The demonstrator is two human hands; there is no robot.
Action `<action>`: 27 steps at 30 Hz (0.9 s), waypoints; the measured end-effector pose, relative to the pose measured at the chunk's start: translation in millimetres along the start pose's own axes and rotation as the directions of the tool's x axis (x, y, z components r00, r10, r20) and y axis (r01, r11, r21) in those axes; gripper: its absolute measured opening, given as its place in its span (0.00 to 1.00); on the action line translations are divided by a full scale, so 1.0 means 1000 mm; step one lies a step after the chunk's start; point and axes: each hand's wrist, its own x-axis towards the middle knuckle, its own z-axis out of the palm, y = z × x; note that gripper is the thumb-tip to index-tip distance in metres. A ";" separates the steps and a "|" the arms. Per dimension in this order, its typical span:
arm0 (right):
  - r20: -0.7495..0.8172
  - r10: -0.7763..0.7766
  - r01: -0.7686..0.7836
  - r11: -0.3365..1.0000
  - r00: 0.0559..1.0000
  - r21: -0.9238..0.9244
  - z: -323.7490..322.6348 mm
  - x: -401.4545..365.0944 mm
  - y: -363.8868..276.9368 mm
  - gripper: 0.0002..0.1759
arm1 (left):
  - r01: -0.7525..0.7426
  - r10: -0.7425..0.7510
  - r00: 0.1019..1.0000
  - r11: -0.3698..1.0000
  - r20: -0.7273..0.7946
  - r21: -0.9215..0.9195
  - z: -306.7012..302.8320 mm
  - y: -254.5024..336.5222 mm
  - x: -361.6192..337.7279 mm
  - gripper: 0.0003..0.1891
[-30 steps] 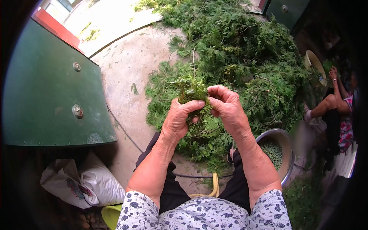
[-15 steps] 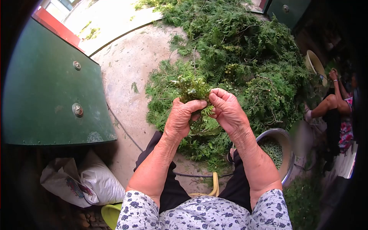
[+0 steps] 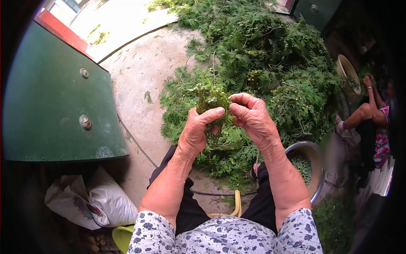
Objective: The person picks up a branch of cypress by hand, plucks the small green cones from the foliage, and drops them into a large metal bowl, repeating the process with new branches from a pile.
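Observation:
My left hand (image 3: 195,129) is closed around a bunch of evergreen sprigs (image 3: 210,96), its thumb lying across the stems. Small pale green cones or buds show at the top of the bunch. At its right side my right hand (image 3: 253,120) is held in a pinch, thumb against forefinger. Whatever lies between those fingertips is too small to make out. Beneath both hands spreads a big heap of cut evergreen branches (image 3: 292,99). Right of my knee stands a metal-rimmed basin (image 3: 317,163) with many small green cones (image 3: 301,166) in it.
A green metal door panel (image 3: 55,101) stands on the left, with white sacks (image 3: 111,197) and a yellow-green container (image 3: 122,238) below. A dark cable (image 3: 137,142) crosses the concrete floor. At right, another person (image 3: 367,114) sits near a beige basin (image 3: 350,72).
My left hand and the sprigs have shifted slightly left and down. My right hand has drawn a little away from the bunch, its fingers still pinched.

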 end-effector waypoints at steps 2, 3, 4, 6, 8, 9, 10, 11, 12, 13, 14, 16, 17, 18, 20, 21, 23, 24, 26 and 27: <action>-0.002 -0.041 0.040 0.998 0.999 -0.054 0.000 -0.001 -0.001 0.09 | -0.021 0.021 1.000 1.000 -0.018 -0.012 -0.004 -0.005 0.004 0.06; -0.002 -0.081 0.081 0.991 0.997 -0.107 0.001 -0.002 -0.001 0.09 | -0.043 0.042 0.998 0.999 -0.036 -0.023 -0.006 -0.007 0.006 0.05; -0.001 -0.081 0.080 0.991 0.997 -0.108 0.001 -0.002 -0.001 0.09 | -0.043 0.042 0.998 0.999 -0.037 -0.024 -0.006 -0.008 0.007 0.05; 0.008 -0.089 0.089 0.991 0.996 -0.100 0.001 -0.002 0.001 0.09 | -0.070 0.069 0.997 0.997 -0.048 -0.023 -0.006 -0.009 0.007 0.06; 0.012 -0.074 0.074 0.994 0.997 -0.086 0.001 -0.002 0.000 0.09 | -0.061 0.060 0.997 0.998 -0.050 -0.018 -0.008 -0.009 0.007 0.06; 0.016 -0.060 0.061 0.996 0.998 -0.071 0.002 -0.002 0.000 0.09 | -0.052 0.051 0.997 0.999 -0.052 -0.012 -0.008 -0.009 0.007 0.06; 0.017 -0.059 0.060 0.996 0.998 -0.070 0.002 -0.002 0.000 0.09 | -0.052 0.051 0.997 0.999 -0.053 -0.012 -0.008 -0.009 0.007 0.06; 0.035 -0.057 0.059 0.997 0.998 -0.056 0.001 -0.002 0.000 0.09 | -0.030 0.029 0.998 1.000 -0.051 -0.003 -0.008 -0.008 0.006 0.06; 0.054 -0.055 0.058 0.997 0.997 -0.041 0.001 -0.002 0.000 0.10 | -0.008 0.008 0.999 1.000 -0.048 0.007 -0.008 -0.007 0.006 0.07; 0.054 -0.055 0.058 0.997 0.997 -0.041 0.001 -0.002 0.000 0.10 | -0.008 0.008 0.999 1.000 -0.048 0.007 -0.006 -0.005 0.004 0.07; 0.060 -0.054 0.057 0.997 0.997 -0.052 0.002 -0.002 -0.001 0.10 | -0.004 0.004 0.999 1.000 -0.033 0.007 -0.004 -0.003 0.003 0.08; 0.065 -0.053 0.057 0.996 0.996 -0.064 0.002 -0.003 -0.001 0.10 | 0.000 0.001 1.000 1.000 -0.017 0.006 -0.003 -0.003 0.002 0.09; 0.081 -0.060 0.065 0.995 0.995 -0.070 0.002 -0.003 -0.002 0.11 | -0.039 0.038 0.999 0.999 -0.005 -0.027 -0.002 -0.005 0.003 0.11; 0.096 -0.067 0.074 0.994 0.993 -0.075 0.002 -0.003 -0.002 0.11 | -0.076 0.077 0.997 0.995 0.006 -0.061 -0.002 -0.007 0.003 0.12; 0.078 -0.054 0.061 0.994 0.995 -0.089 0.002 -0.002 -0.003 0.12 | -0.068 0.069 0.997 0.996 0.015 -0.055 -0.005 -0.009 0.006 0.12; 0.060 -0.040 0.046 0.994 0.997 -0.101 0.002 -0.003 -0.002 0.12 | -0.059 0.060 0.998 0.997 0.025 -0.049 -0.007 -0.010 0.007 0.13; 0.075 -0.058 0.067 0.991 0.995 -0.115 0.000 -0.002 -0.002 0.13 | -0.065 0.066 0.998 0.996 0.023 -0.055 -0.006 -0.011 0.006 0.12; 0.093 -0.079 0.091 0.987 0.993 -0.129 0.000 -0.002 -0.002 0.13 | -0.074 0.076 0.997 0.995 0.023 -0.061 -0.005 -0.011 0.005 0.12; 0.061 -0.075 0.082 0.989 0.995 -0.126 0.003 -0.004 -0.003 0.12 | -0.036 0.039 0.998 0.995 0.042 -0.088 -0.003 -0.007 0.003 0.11; 0.074 -0.060 0.071 0.987 0.995 -0.147 0.002 -0.004 -0.003 0.11 | 0.001 0.006 0.998 0.993 0.062 -0.115 -0.003 -0.006 0.002 0.11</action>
